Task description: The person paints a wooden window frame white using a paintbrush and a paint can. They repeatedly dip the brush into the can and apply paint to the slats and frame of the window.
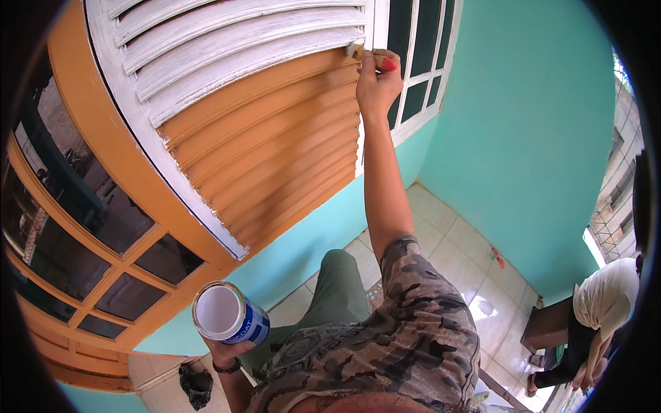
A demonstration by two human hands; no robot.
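My right hand [380,86] is raised at the upper right of a slatted shutter, its fingers closed round the red handle of a paintbrush [356,51]. The bristles touch or nearly touch the right end of a slat beside the white frame. On the shutter, the upper slats [241,51] are white and the lower slats [268,144] are orange-brown. Low on the left, my left hand [227,351] holds a blue-and-white paint can [231,314] from below. Its top is open, with white inside; the paint level is hard to make out.
An orange door with glass panes [120,275] stands left. A white-framed window [421,62] adjoins the shutter, then a turquoise wall [516,117]. On the tiled floor lie a black plastic bag [195,384] and a small red object [497,258]. Another person [606,296] bends at the lower right.
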